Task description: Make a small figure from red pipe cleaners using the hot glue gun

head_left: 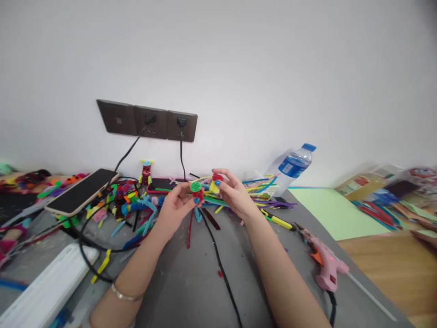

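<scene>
Between its fingertips my left hand [177, 205] pinches a small red pipe-cleaner piece with a round green end [196, 187]. A little to the right, my right hand [237, 193] grips a small yellow and red pipe-cleaner piece [215, 183]. The two pieces are close together but apart, raised above the grey table. Behind and below the hands lies a spread of loose coloured pipe cleaners [262, 187]. A dark red pipe cleaner [190, 231] rests on the table under my left hand.
A pink glue gun [329, 269] lies at the right with its cord. Yellow-handled cutter [280, 221], tilted water bottle [296, 161] and green sheet [322, 212] are nearby. On the left are a phone [82, 191], white power strip [51, 287] and black cables [218, 259].
</scene>
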`<state>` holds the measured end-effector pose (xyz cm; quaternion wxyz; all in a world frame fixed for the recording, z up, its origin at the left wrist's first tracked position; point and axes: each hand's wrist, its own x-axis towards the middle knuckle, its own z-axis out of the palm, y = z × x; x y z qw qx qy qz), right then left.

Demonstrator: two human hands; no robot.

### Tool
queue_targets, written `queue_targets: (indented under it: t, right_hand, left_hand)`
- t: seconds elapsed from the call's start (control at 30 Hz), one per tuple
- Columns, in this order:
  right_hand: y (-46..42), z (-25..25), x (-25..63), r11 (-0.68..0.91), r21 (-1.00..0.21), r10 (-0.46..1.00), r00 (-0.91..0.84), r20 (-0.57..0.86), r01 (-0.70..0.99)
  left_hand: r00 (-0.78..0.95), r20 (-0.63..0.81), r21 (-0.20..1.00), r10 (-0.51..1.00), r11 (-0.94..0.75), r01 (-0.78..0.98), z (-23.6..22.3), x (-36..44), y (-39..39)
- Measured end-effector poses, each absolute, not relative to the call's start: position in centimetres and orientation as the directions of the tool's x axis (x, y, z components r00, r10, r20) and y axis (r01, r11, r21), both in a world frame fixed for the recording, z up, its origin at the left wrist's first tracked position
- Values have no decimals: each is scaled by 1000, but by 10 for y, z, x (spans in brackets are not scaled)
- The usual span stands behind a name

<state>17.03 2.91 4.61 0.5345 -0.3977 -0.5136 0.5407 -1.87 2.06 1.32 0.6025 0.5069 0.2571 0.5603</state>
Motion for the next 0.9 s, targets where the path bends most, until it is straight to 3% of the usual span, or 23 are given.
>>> queue_targets:
  t: [0.13, 0.3, 0.9]
  right_hand:
    - [36, 25, 171, 90, -935, 995, -11, 100, -343]
    - [38, 16, 171, 140, -886, 990, 45, 134, -441]
    - [38, 20, 170, 155, -796, 986, 45, 159, -585]
  left_hand:
    - [224, 243, 922, 944, -154, -355, 7, -16, 22]
    - [215, 254, 945, 943, -194, -263, 3, -5, 16]
    - [195, 260, 961, 946, -234, -146, -10, 16, 3]
